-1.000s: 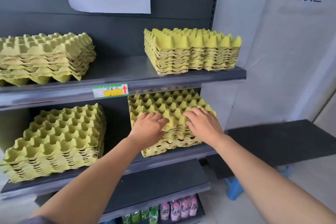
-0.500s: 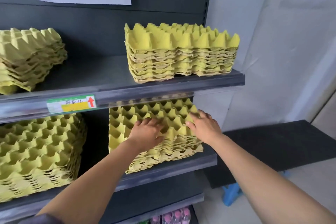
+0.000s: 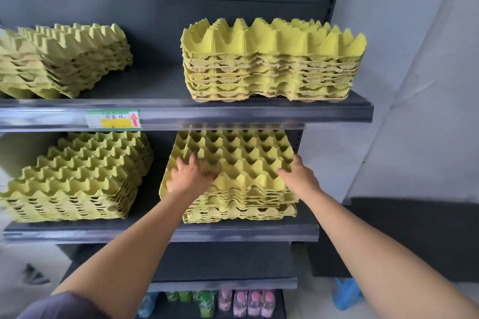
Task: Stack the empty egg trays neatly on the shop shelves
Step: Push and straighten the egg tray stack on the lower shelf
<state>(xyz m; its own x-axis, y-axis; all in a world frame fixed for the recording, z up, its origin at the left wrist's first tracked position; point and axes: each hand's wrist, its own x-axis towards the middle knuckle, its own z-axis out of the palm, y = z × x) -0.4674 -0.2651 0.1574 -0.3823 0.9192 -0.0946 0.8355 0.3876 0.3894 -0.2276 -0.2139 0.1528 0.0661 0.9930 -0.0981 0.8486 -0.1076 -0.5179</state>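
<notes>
The dark shelving unit [image 3: 259, 2] fills the view, with four piles of yellow-green egg trays on two of its shelves. The upper shelf [image 3: 259, 114] carries the upper right stack [image 3: 272, 67], sitting square, and the upper left stack [image 3: 64, 62], turned at an angle. On the middle shelf [image 3: 233, 233] the lower left stack [image 3: 77, 179] is also skewed, and the lower right stack [image 3: 241, 207] is the one being worked on.

Its top tray [image 3: 241, 153] lies cups up, partly tucked under the upper shelf. Its left front corner overhangs the trays beneath (the lowest ones sit further right), so the pile is not yet flush.

The left hand [image 3: 188, 176] rests on that tray near its left front, fingers spread and fairly straight. The right hand [image 3: 298, 176] lies on the right front corner, fingers extended over the cups. Neither appears to hold anything; both seem to press.

This looks like the settling step: the tray is on the pile and is being squared up. The next move probably calls for a light push to the right and down, so the cups nest and the edges line up without crushing the pulp.

A small price label [image 3: 113, 119] marks the upper shelf edge.
</notes>
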